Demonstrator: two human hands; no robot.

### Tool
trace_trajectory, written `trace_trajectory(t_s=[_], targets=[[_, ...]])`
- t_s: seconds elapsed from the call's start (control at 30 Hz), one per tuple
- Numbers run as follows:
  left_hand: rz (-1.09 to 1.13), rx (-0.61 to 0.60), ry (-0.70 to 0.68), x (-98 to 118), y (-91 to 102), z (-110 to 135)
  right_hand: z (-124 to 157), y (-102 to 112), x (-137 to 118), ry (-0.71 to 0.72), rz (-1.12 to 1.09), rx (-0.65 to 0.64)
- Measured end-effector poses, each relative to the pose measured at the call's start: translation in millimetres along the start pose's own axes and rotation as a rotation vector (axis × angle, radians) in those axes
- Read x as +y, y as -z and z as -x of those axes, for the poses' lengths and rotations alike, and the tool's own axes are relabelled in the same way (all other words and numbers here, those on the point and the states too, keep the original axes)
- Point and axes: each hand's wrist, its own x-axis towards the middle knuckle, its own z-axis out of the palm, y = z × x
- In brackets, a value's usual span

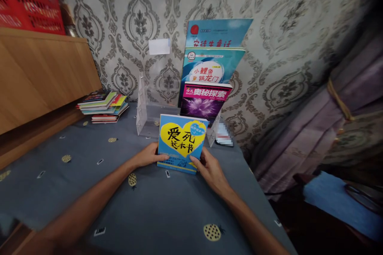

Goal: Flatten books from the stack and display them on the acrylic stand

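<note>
A blue book (179, 163) with a yellow heart on its cover is held upright between my two hands. My left hand (150, 154) grips its left edge, thumb over the front, and my right hand (211, 167) grips the lower right edge the same way. Just behind it stands a clear acrylic book rack (141, 107), partly hidden by the book. On the rack's right side three books lean in tiers: a purple and black book (203, 103) in front, a teal book (235, 61) behind it, and a taller blue book (220, 28) at the back.
A stack of books (100, 105) lies on the patterned grey-blue cloth (161, 215) at the left, beside a wooden cabinet (44, 75) topped by a red basket (32, 4). A purple curtain (317, 127) hangs at the right. Patterned wallpaper (281, 59) covers the back wall.
</note>
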Motion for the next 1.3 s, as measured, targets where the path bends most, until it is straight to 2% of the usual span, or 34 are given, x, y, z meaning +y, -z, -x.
trace_trajectory(t_s=[0.97, 1.17, 1.3], targets=[[-0.037, 0.038, 0.002, -2.0, -0.4, 1.2, 1.3, -4.1, 0.4, -0.008, 0.024, 0.044], [-0.034, 0.013, -0.012, 0.2, -0.3, -6.2, -1.7, -3.5, 9.4, -0.014, -0.128, 0.058], [0.017, 0.011, -0.067, 3.3, -3.9, -18.5, -5.9, 1.4, 16.7, -0.011, -0.222, 0.085]])
